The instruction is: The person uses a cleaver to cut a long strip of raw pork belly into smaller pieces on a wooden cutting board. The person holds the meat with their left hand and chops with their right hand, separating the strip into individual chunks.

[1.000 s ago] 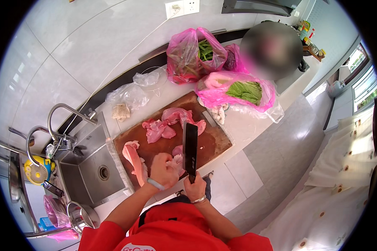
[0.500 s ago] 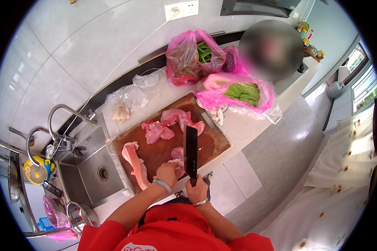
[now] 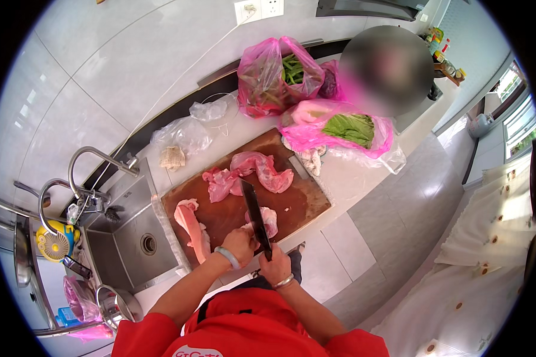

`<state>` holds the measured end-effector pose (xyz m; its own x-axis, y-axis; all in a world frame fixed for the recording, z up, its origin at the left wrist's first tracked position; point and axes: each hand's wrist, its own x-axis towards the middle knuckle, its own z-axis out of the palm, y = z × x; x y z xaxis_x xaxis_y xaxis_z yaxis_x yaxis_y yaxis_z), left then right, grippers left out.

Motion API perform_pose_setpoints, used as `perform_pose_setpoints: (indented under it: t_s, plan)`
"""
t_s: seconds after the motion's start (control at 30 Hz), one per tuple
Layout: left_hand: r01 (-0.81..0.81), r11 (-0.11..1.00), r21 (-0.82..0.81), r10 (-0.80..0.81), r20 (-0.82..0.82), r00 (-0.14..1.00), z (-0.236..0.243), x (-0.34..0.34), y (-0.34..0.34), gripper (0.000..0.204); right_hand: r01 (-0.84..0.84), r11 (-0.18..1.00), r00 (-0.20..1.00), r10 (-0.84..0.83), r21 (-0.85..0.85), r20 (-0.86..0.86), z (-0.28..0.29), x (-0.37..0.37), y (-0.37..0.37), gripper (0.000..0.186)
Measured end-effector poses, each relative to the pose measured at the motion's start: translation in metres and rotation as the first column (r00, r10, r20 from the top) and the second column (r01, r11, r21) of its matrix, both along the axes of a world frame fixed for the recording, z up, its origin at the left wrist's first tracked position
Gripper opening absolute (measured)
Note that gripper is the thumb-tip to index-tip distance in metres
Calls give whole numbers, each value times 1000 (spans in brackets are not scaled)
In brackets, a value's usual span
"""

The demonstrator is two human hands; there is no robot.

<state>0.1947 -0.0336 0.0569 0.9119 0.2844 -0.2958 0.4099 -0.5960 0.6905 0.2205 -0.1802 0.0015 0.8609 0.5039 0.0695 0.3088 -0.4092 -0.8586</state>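
My right hand [image 3: 276, 266] is wrapped round the handle of a dark-bladed cleaver [image 3: 254, 209]. Its blade lies across a small piece of raw meat [image 3: 270, 221] near the front edge of the brown cutting board [image 3: 304, 203]. With fingers curled, my left hand [image 3: 239, 245] grips the near end of that piece, close beside the blade. The blade hides part of the meat, so the depth of any cut cannot be seen. A long strip of pork [image 3: 190, 225] lies at the board's left, and larger pieces of raw meat [image 3: 263, 168] rest at its far side.
Left of the board is a steel sink [image 3: 131, 262] with a curved faucet [image 3: 95, 150]. Behind stand a pink bag of green vegetables [image 3: 274, 77] and a bag with leafy cabbage [image 3: 351, 132]. A crumpled clear bag [image 3: 181, 135] and a cloth [image 3: 311, 157] lie nearby.
The cleaver has swung left and come down from beside the small meat piece to across it. My right hand has shifted slightly left; my left hand keeps its grip nearly in place.
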Motion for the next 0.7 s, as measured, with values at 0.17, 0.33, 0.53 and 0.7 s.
perform_pose_setpoints:
  t_s: [0.17,0.33,0.53,0.7]
  plan:
    - [4,1000,21,-2,-63,998,4,0,6,26,-16,1000,1000,16,-11,4,11,14,14,22]
    - [-45,998,41,45,16,999,-19,-11,15,24,38,997,997,-33,70,-75,33,21,13,19]
    - [-84,994,64,81,50,995,-13,-9,10,26,14,993,995,-2,114,-103,39,16,3,16]
    - [-83,996,41,81,65,995,-13,-9,5,19,-121,992,984,126,47,-123,34,23,0,20]
